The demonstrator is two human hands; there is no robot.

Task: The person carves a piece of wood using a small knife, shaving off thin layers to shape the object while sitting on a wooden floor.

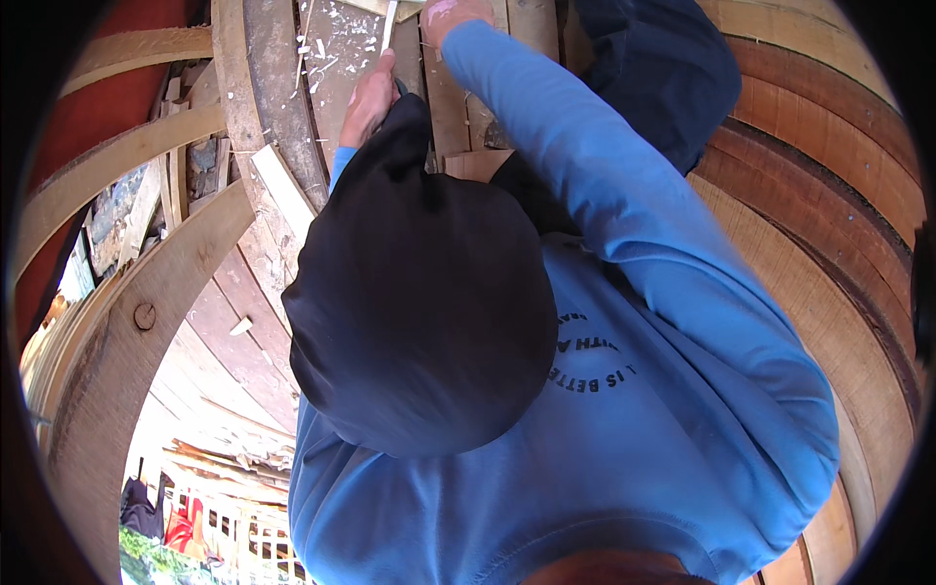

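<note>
My left hand (pixel 369 97) reaches forward onto a worn wooden plank (pixel 336 58) strewn with pale wood shavings. Its fingers are curled around the lower end of a thin pale stick-like piece (pixel 389 24), which runs up toward the top edge. My right hand (pixel 454 14) lies at the top edge just right of that piece, at the end of my long blue sleeve (pixel 585 185); its fingers are cut off by the frame. A dark rounded fabric shape (pixel 419 312) covers the middle of the view and hides my left forearm.
Curved wooden ribs (pixel 146 146) and planks of a boat-like hull surround me. A loose pale offcut (pixel 288 190) leans on the plank at the left. Reddish-brown planking (pixel 829 195) curves along the right. Dark trousers (pixel 653 68) show at the upper right.
</note>
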